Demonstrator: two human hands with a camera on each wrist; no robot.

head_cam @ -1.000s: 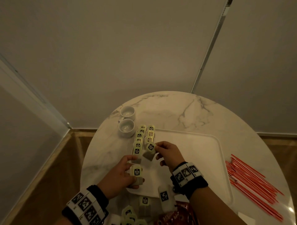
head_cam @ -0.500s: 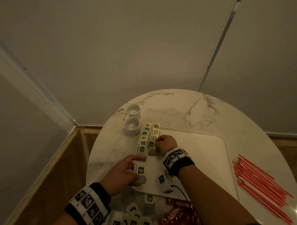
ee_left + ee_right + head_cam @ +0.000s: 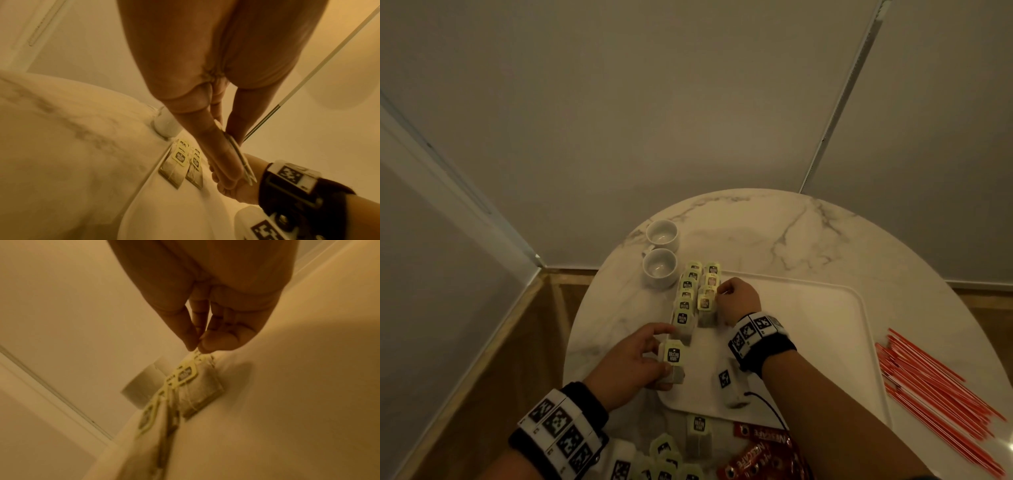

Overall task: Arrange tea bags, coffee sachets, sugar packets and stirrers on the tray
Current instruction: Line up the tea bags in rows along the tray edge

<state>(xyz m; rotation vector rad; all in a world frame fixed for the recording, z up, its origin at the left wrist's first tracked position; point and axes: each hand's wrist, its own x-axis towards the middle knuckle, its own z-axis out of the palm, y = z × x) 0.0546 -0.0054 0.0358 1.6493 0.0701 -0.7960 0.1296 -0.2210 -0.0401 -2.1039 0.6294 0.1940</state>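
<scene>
On tray (image 3: 808,342), both hands (image 3: 738,299) pinch tea bags (image 3: 677,356).

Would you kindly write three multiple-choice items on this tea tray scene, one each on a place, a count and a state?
1. Where do the red stirrers lie?
A. on the table right of the tray
B. inside a cup
C. on the tray

2. How many white cups stand by the tray?
A. one
B. two
C. four

3. What is the left hand doing?
A. resting flat
B. holding a stirrer
C. pinching a tea bag

Answers: 1 A, they lie on marble beyond the tray's right rim; 2 B, two cups stand beside its far left corner; 3 C, thumb and fingers grip the tea bag.
</scene>
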